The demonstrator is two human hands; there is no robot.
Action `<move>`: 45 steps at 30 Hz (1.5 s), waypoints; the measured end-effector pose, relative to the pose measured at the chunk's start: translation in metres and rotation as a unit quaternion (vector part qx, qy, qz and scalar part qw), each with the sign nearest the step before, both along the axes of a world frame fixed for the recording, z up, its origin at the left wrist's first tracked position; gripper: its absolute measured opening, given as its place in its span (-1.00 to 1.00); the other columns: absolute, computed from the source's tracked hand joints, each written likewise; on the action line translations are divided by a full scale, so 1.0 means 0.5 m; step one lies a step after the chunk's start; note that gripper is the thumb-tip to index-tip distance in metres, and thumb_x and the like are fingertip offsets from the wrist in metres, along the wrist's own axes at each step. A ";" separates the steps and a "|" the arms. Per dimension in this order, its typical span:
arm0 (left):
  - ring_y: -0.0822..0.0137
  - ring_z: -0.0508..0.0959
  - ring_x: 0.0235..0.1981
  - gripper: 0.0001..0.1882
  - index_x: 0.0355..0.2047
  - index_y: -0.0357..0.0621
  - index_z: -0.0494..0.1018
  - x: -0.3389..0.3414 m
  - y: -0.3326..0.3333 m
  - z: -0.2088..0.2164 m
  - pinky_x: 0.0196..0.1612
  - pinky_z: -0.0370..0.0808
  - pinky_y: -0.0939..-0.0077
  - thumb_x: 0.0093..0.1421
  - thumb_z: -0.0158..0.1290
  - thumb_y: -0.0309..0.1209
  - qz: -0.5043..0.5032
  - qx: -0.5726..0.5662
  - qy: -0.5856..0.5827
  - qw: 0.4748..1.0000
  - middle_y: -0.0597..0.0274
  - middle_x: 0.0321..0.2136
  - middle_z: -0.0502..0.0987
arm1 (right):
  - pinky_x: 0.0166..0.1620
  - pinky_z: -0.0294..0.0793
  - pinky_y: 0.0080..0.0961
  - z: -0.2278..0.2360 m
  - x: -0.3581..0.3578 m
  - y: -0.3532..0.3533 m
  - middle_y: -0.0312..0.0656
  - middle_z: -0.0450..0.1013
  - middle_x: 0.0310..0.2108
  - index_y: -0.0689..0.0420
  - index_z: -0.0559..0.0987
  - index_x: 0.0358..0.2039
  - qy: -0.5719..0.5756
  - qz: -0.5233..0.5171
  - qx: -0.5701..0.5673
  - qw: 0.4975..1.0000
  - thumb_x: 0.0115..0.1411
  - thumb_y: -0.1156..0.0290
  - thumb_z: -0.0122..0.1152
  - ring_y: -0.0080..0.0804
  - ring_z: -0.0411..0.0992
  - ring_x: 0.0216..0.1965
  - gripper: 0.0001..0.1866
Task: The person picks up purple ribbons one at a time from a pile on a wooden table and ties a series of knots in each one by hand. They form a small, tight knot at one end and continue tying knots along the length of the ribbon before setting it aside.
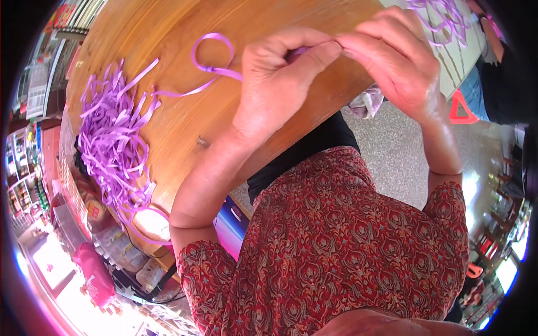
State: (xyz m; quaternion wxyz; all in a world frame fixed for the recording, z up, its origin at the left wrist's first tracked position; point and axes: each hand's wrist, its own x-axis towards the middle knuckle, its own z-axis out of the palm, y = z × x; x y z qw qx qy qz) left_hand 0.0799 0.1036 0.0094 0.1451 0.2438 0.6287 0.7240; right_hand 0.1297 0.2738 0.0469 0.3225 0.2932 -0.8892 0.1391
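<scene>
A purple ribbon (pixel 213 71) runs out of my left hand (pixel 274 84), makes a round loop on the wooden table and trails toward a large tangled pile of purple ribbon strips (pixel 115 137) on the left. Inside the curl of my left fingers a bit of the same ribbon shows, and the thumb and forefinger are pinched together. My right hand (pixel 395 64) meets them tip to tip, its fingers closed in a pinch over the table's edge. Whatever lies between the right fingertips is too small and covered to make out.
The wooden table (pixel 174 129) curves around my front. At the upper right, more purple ribbon (pixel 445 19) lies on a pale surface, with another person's arm (pixel 490 31) beside it. A red stool (pixel 463 109) stands on the speckled floor. Shelves with goods line the left.
</scene>
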 end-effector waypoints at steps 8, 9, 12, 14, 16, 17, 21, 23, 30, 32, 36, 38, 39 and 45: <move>0.63 0.44 -0.46 -0.91 -0.38 -0.29 0.53 -0.019 -0.012 -0.003 -0.39 0.32 0.79 0.08 0.11 -0.54 0.023 -0.019 0.038 0.999 0.37 -0.51 0.53 | -0.38 0.34 -0.49 -0.008 0.011 0.038 -0.17 0.40 -0.50 0.26 0.56 -0.43 -0.012 -0.043 -0.015 0.999 -0.17 0.63 0.32 -0.30 0.36 -0.45 -0.79; 0.65 0.40 -0.51 -0.91 -0.39 -0.29 0.53 -0.023 -0.015 0.000 -0.45 0.28 0.80 0.08 0.11 -0.53 0.031 -0.018 0.019 0.999 0.40 -0.54 0.52 | -0.39 0.35 -0.50 0.006 0.019 0.035 -0.17 0.42 -0.46 0.24 0.56 -0.35 -0.069 -0.068 -0.065 0.993 -0.15 0.56 0.35 -0.30 0.38 -0.45 -0.73; 0.71 0.23 -0.66 -0.92 -0.41 -0.27 0.54 -0.017 -0.014 0.007 -0.62 0.08 0.79 0.10 0.09 -0.51 0.031 -0.006 -0.015 0.999 0.46 -0.63 0.45 | -0.39 0.37 -0.51 0.006 0.025 0.044 -0.13 0.46 -0.41 0.23 0.56 -0.27 -0.079 -0.060 -0.118 0.988 -0.13 0.54 0.37 -0.30 0.41 -0.42 -0.66; 0.71 0.11 -0.71 -0.92 -0.40 -0.26 0.54 -0.015 -0.012 0.001 -0.65 -0.02 0.75 0.10 0.09 -0.51 0.027 -0.010 -0.033 0.999 0.51 -0.67 0.40 | -0.37 0.38 -0.51 0.012 0.022 0.036 -0.11 0.47 -0.40 0.22 0.55 -0.24 -0.117 -0.051 -0.193 0.973 -0.11 0.53 0.36 -0.29 0.42 -0.40 -0.65; 0.71 0.12 -0.71 -0.92 -0.40 -0.26 0.54 -0.011 0.005 0.005 -0.65 -0.02 0.75 0.10 0.09 -0.51 0.019 -0.001 -0.034 0.999 0.51 -0.67 0.40 | -0.35 0.39 -0.51 -0.086 -0.071 0.075 -0.11 0.48 -0.38 0.22 0.55 -0.24 0.062 0.143 -0.259 0.953 -0.11 0.53 0.36 -0.29 0.43 -0.40 -0.65; 0.71 0.12 -0.71 -0.92 -0.40 -0.26 0.54 -0.011 0.007 0.005 -0.65 -0.02 0.74 0.10 0.09 -0.51 0.023 0.006 -0.039 0.999 0.51 -0.68 0.39 | -0.34 0.39 -0.51 -0.123 -0.106 0.090 -0.12 0.48 -0.37 0.22 0.55 -0.23 0.231 0.338 -0.304 0.860 -0.11 0.53 0.37 -0.29 0.43 -0.39 -0.64; 0.73 0.23 -0.60 -0.97 -0.44 -0.25 0.53 -0.012 -0.011 0.003 -0.55 0.13 0.81 0.07 0.11 -0.57 0.022 0.010 -0.058 0.998 0.57 -0.63 0.36 | -0.33 0.38 -0.52 0.011 0.018 0.020 -0.13 0.47 -0.36 0.24 0.54 -0.21 -0.110 -0.001 -0.215 0.970 -0.12 0.55 0.36 -0.31 0.43 -0.39 -0.62; 0.71 0.26 -0.60 -0.97 -0.45 -0.24 0.53 -0.011 -0.009 -0.001 -0.55 0.17 0.79 0.07 0.11 -0.56 0.016 0.020 -0.044 0.999 0.55 -0.63 0.39 | -0.35 0.36 -0.55 0.016 0.012 0.011 -0.12 0.45 -0.37 0.26 0.54 -0.23 -0.076 -0.011 -0.109 0.991 -0.11 0.60 0.33 -0.36 0.42 -0.36 -0.65; 0.50 0.43 -0.50 -0.86 -0.34 -0.21 0.53 -0.022 -0.011 -0.003 -0.39 0.34 0.69 0.03 0.14 -0.56 0.022 -0.124 0.301 0.945 0.26 -0.45 0.52 | -0.39 0.33 -0.55 -0.046 -0.007 0.031 -0.18 0.41 -0.49 0.27 0.55 -0.39 -0.019 -0.048 -0.102 0.993 -0.10 0.66 0.27 -0.35 0.35 -0.46 -0.81; 0.37 0.50 -0.41 -0.80 -0.31 -0.16 0.52 -0.047 -0.024 0.016 -0.30 0.41 0.60 -0.01 0.16 -0.54 0.063 -0.140 0.428 0.890 0.20 -0.39 0.52 | -0.36 0.34 -0.58 -0.044 -0.012 0.038 -0.18 0.42 -0.48 0.27 0.55 -0.37 -0.021 -0.062 -0.107 0.992 -0.05 0.64 0.24 -0.36 0.37 -0.44 -0.83; 0.37 0.53 -0.32 -0.77 -0.28 -0.16 0.51 -0.081 -0.068 0.060 -0.24 0.44 0.57 -0.01 0.15 -0.56 0.176 -0.161 0.444 0.864 0.21 -0.41 0.52 | -0.21 0.38 -0.57 -0.074 -0.047 0.111 -0.16 0.46 -0.38 0.21 0.55 -0.30 -0.054 -0.130 -0.161 0.977 0.06 0.57 0.17 -0.33 0.43 -0.30 -0.84; 0.45 0.52 -0.35 -0.79 -0.28 -0.17 0.51 -0.113 -0.110 0.038 -0.25 0.43 0.64 0.02 0.13 -0.56 0.203 -0.229 0.339 0.889 0.23 -0.41 0.52 | -0.14 0.38 -0.46 -0.068 -0.062 0.158 -0.16 0.47 -0.27 0.14 0.54 -0.20 0.071 -0.256 0.022 0.964 0.08 0.52 0.17 -0.28 0.42 -0.20 -0.76; 0.45 0.52 -0.35 -0.79 -0.28 -0.17 0.51 -0.116 -0.145 0.025 -0.25 0.43 0.64 0.02 0.13 -0.56 0.213 -0.238 0.339 0.885 0.23 -0.41 0.52 | -0.10 0.37 -0.37 -0.073 -0.080 0.144 -0.16 0.45 -0.20 0.09 0.52 -0.12 0.065 -0.238 0.022 0.969 0.08 0.45 0.17 -0.22 0.40 -0.14 -0.70; 0.56 0.47 -0.44 -0.88 -0.35 -0.24 0.50 -0.121 -0.258 -0.030 -0.36 0.41 0.72 0.06 0.09 -0.62 0.307 -0.148 0.252 0.906 0.35 -0.51 0.45 | -0.08 0.33 -0.37 -0.101 -0.128 -0.072 -0.22 0.43 -0.19 0.10 0.53 -0.15 -0.059 -0.008 -0.036 0.998 0.03 0.36 0.22 -0.28 0.37 -0.15 -0.67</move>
